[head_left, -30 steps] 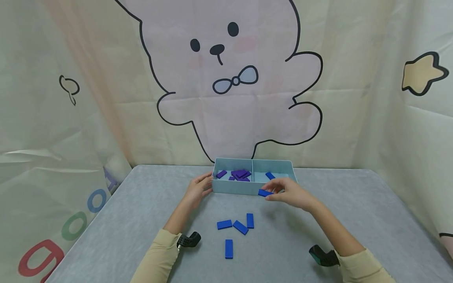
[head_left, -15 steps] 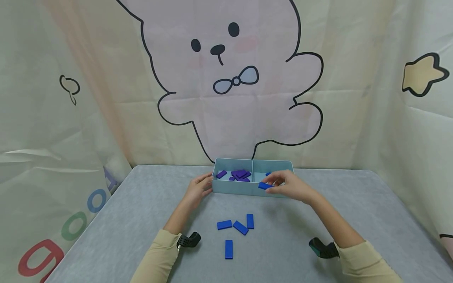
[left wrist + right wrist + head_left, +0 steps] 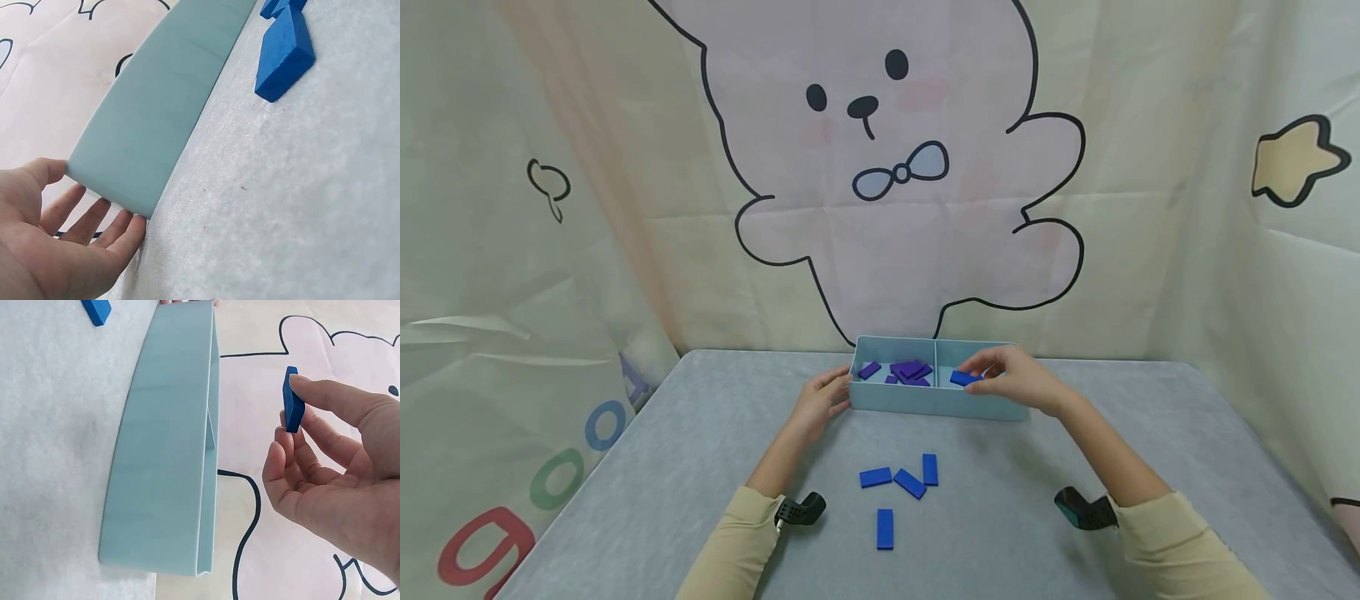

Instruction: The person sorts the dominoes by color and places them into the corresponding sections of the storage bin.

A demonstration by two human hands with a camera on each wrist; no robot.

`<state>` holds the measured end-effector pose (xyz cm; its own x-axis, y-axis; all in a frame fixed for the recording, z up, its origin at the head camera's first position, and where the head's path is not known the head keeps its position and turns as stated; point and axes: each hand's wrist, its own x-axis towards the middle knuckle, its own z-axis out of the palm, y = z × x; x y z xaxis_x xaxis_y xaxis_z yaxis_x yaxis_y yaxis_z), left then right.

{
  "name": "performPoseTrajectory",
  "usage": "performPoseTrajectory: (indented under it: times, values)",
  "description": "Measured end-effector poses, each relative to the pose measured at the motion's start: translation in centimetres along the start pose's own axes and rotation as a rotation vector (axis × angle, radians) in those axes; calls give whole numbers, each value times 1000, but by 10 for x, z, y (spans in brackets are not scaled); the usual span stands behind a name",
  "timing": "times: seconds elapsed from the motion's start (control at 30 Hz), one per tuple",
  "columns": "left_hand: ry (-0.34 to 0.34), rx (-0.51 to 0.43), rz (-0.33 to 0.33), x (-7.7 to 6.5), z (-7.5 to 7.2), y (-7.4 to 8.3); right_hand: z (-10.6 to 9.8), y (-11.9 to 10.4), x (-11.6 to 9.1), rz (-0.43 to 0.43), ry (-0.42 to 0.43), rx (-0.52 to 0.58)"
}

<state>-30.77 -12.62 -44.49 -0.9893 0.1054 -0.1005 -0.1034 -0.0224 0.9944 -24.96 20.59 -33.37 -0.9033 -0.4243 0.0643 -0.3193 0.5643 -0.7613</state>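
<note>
My right hand [image 3: 1021, 385] pinches a blue rectangular block [image 3: 965, 378] between thumb and fingertips. In the head view it overlaps the right compartment of a pale blue two-part box [image 3: 895, 399]; the right wrist view shows the block [image 3: 292, 403] held up above the box's rim. Several purple blocks [image 3: 912, 370] lie in the left compartment. At the box's left end, my left hand [image 3: 820, 405] touches the end wall with extended fingers, thumb by the top corner [image 3: 75, 234]. The blue block inside the right compartment is hidden behind the right hand.
Several loose blue blocks lie on the grey cloth-covered table [image 3: 700, 467] in front of the box, one block [image 3: 885, 529] nearer to me than the others. Behind the box hangs a curtain [image 3: 1112, 275] with a bear drawing. Each wrist wears a black camera [image 3: 802, 509].
My right hand has lifted the pinched blue block from in front of the box's front wall up and away to over the right compartment. The left hand has stayed at the box's end.
</note>
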Motion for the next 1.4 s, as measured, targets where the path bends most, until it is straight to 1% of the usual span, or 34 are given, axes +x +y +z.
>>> performPoseTrajectory:
  times: [0.33, 0.5, 0.67, 0.93, 1.07, 1.4]
  values:
    - [-4, 5, 12, -3, 1, 1, -8, 2, 8, 19, 19, -25]
    - [-3, 2, 8, -4, 1, 1, -13, 5, 13, 46, 25, -34]
    - [0, -2, 3, -3, 1, 1, -18, 6, 18, 68, 33, -45]
    - [14, -3, -4, -1, 1, 0, -24, 3, 23, 74, 44, -46]
    - [10, -6, -2, -1, 1, 0, -26, 2, 27, 97, 56, -55]
    - [-8, -11, -8, -2, 1, 2, -30, 3, 36, 117, 93, -57]
